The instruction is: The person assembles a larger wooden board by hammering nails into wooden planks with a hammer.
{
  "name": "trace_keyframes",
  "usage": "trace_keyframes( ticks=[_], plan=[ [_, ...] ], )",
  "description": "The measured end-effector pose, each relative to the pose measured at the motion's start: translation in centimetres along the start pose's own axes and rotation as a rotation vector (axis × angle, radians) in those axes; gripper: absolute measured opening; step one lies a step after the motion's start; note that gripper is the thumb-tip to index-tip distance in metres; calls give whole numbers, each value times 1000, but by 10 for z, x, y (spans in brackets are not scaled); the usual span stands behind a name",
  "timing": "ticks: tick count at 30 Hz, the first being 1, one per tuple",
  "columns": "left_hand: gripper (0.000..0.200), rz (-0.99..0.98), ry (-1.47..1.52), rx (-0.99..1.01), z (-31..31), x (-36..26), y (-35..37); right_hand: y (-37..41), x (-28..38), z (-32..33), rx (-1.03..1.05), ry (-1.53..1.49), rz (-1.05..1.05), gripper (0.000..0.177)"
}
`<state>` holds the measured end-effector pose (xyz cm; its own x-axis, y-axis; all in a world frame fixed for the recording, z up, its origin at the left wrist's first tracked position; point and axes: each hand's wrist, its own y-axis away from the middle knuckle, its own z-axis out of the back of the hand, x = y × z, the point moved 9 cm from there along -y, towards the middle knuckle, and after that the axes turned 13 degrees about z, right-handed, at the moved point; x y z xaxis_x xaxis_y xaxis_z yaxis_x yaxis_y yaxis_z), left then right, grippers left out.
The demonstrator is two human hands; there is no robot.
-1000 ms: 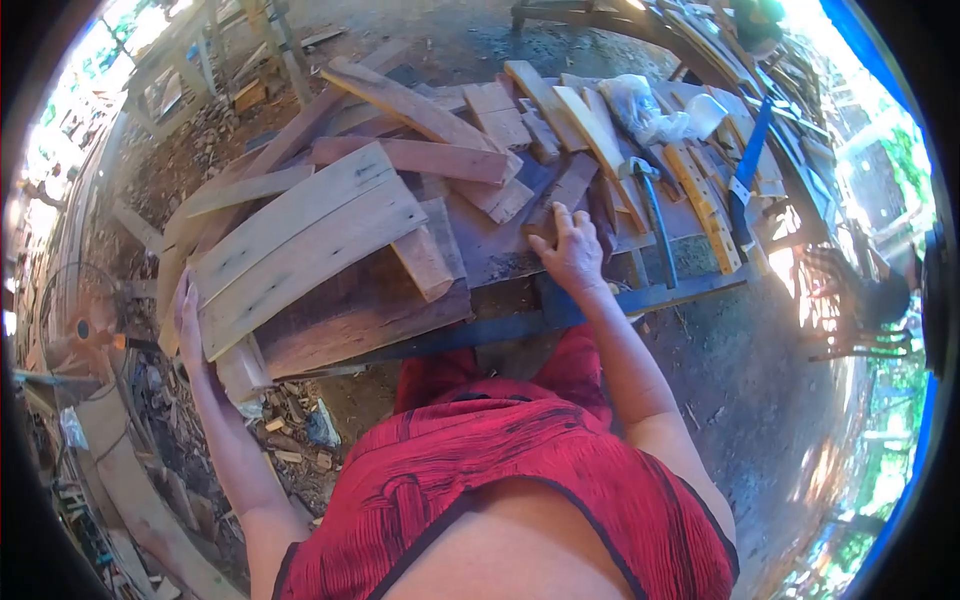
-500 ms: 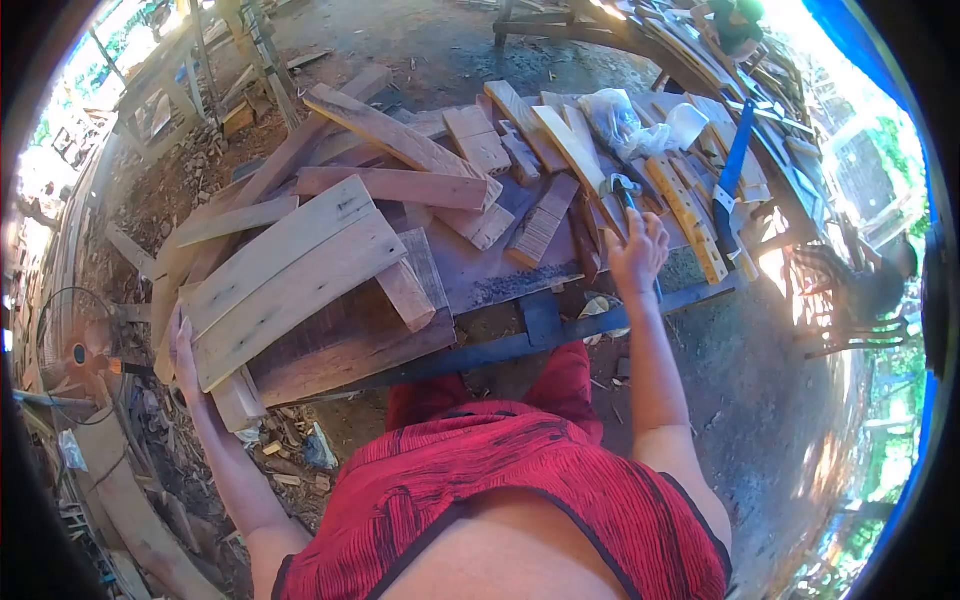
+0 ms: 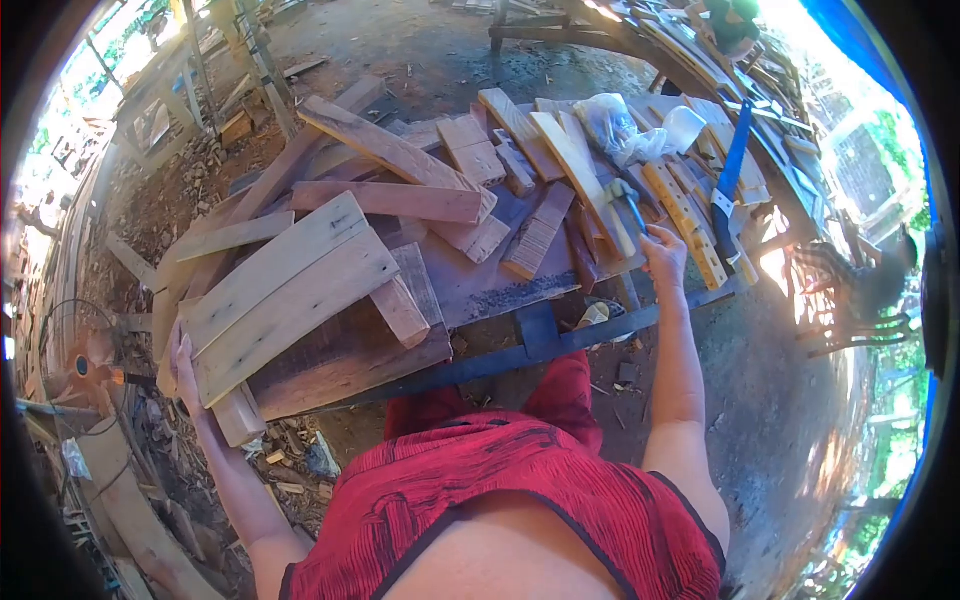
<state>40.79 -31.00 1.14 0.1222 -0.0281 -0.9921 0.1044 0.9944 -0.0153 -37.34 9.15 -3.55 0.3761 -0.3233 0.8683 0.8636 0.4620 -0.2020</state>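
Head view: your right hand (image 3: 664, 256) has its fingers closed around the lower end of the handle of the hammer (image 3: 636, 211); the hammer's head points away from you, beside the end of a light plank (image 3: 580, 180) on the right part of the workbench (image 3: 475, 272). A yellowish notched strip (image 3: 685, 225) lies just right of the hammer, with a blue-bladed saw (image 3: 737, 150) beyond it and a clear plastic bag (image 3: 608, 127) farther back. Your left hand (image 3: 186, 372) touches the near left end of the pale two-plank panel (image 3: 290, 290), fingers extended along its edge; whether they grip it, you cannot tell. A reddish plank (image 3: 388, 200) lies behind the panel.
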Motion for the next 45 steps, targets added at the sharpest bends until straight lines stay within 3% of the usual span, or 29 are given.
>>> trace_keyframes(
  ticks=[5, 8, 9, 11, 12, 14, 15, 17, 19, 20, 22, 23, 25, 26, 28, 29, 31, 32, 35, 37, 39, 40, 42, 45],
  plan=[
    [51, -3, -115, -58, 8, 7, 0, -34, 23, -2, -127, 367, 434, 30],
    [49, 26, 86, -82, -10, -10, 15, -48, 32, -10, -188, 659, 628, 32],
    [49, 58, 195, -54, -12, -3, 14, -55, 27, -15, -161, 644, 645, 32],
    [49, 51, 201, -46, -10, 0, 11, -67, 3, -12, -199, 792, 390, 31],
    [49, 36, 212, -7, -12, 0, 9, -63, 5, -17, -182, 785, 405, 31],
    [48, 45, 161, -64, -7, 2, 11, -41, 37, -23, -290, 1050, 552, 28],
    [48, 47, 115, -105, -4, 2, 11, -27, 56, -32, -234, 990, 549, 27],
    [44, 70, -26, -170, -5, -2, 13, -13, 55, -56, -90, 995, 817, 26],
    [41, 74, -200, -308, -10, -21, 28, -32, -18, -84, 185, 1126, 1082, 30],
    [38, 127, -221, -340, -12, -26, 35, -36, -10, -82, 264, 1113, 892, 36],
    [38, 25, -60, -268, -16, -27, 34, -37, 4, -77, 350, 1008, 501, 49],
    [38, 26, -63, -307, -9, -25, 34, -38, 7, -86, 367, 992, 534, 49],
    [39, 41, 214, -131, -15, -16, 28, -48, 0, -83, 334, 726, 417, 59],
    [39, 39, 217, -137, -12, -20, 33, -49, 2, -87, 336, 725, 424, 59],
    [43, 205, 392, -14, -19, -20, 44, -51, 3, -95, 397, 426, 402, 65],
    [43, 200, 399, -14, -15, -24, 51, -55, 6, -94, 392, 428, 408, 65],
    [47, 193, 203, -3, -14, -31, 72, -47, 9, -107, 564, 165, 231, 51],
    [47, 192, 208, -4, -19, -36, 83, -55, 8, -103, 564, 168, 236, 51],
    [56, 148, 10, 0, -29, -40, 104, -48, 25, -97, 520, -341, -129, 22],
    [56, 123, -14, -30, -26, -33, 106, -22, 75, -99, 413, -403, -104, 22],
    [56, 87, -30, -36, -29, -31, 104, -31, 78, -90, 295, -484, -47, 25],
    [56, 104, -45, -135, -22, -26, 106, -38, 79, -94, 388, -587, 69, 26],
    [54, 136, -46, -234, -23, -25, 110, -3, 135, -97, 402, -499, 147, 30],
    [49, 87, -22, -262, -20, -25, 106, 69, 246, -113, 535, -436, 370, 59]
  ],
)
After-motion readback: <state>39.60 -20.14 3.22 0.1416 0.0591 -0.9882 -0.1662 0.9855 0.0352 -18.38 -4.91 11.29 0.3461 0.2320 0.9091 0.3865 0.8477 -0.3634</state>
